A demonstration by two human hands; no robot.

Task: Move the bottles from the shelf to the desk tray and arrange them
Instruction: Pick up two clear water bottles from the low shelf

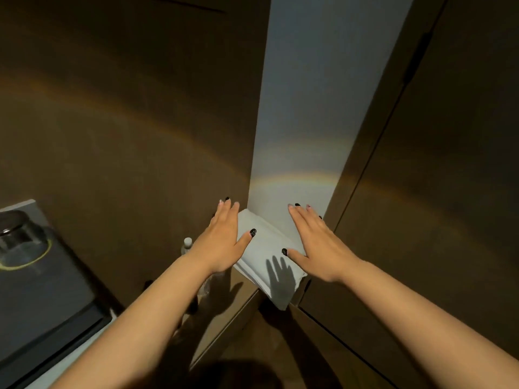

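- My left hand and right hand reach forward, fingers straight and spread, holding nothing, over a folded white cloth.
- I see one clear bottle standing just left of my left wrist.
- A dark tray lies near left.

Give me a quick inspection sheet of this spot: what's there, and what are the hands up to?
Surface: brown shelf, dimly lit.
Job's things: one clear bottle with a white cap, upright, partly hidden behind the left forearm; dark tray at lower left.
Clutter: white folded cloth under the hands; glass kettle on the tray.
Grips: left hand and right hand both open, fingers straight, holding nothing.
Cables: nothing seen.
Surroundings: dark brown panels, a pale wall strip.
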